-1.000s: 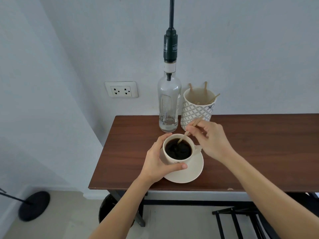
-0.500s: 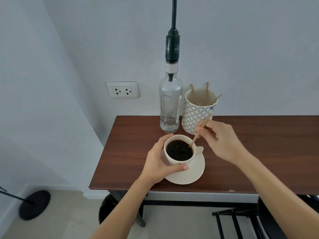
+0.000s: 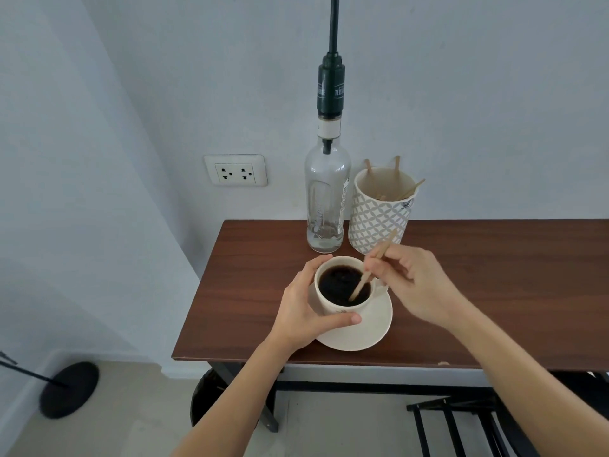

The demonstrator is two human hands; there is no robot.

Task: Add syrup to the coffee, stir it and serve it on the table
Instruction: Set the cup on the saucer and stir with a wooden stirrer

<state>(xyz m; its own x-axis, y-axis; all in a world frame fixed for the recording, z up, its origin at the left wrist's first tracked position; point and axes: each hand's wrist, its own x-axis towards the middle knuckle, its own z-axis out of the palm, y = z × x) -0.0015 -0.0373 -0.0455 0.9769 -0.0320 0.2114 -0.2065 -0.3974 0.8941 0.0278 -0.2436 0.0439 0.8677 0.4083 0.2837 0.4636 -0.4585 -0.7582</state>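
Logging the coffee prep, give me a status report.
Left hand grips white ceramic cup of black coffee on its saucer. Right hand holds thin wooden stir stick, tip in coffee. Nothing in the way.

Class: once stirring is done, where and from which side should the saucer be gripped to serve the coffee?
Grip the saucer by its bare rim at the near right, from the right. The left hand covers the left side, and the full cup demands a level lift.
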